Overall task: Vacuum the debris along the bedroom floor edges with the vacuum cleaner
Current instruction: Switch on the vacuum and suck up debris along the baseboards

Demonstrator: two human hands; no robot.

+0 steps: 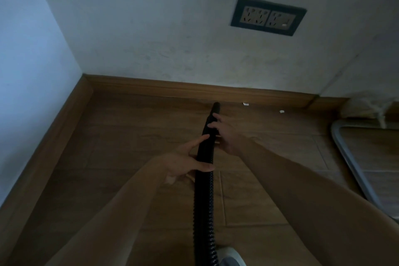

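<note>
A black vacuum hose [204, 201] points at the floor edge, nozzle [216, 108] close to the baseboard [151, 87]. Left hand [185, 162] and right hand [225, 134] grip it, fingers [212, 124] curled round. White scraps [245, 104] lie just right of the nozzle.

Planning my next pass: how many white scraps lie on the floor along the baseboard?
2. The first scrap lies at the baseboard right of the nozzle; the second scrap sits further right, near the corner. The hose may hide more.
</note>
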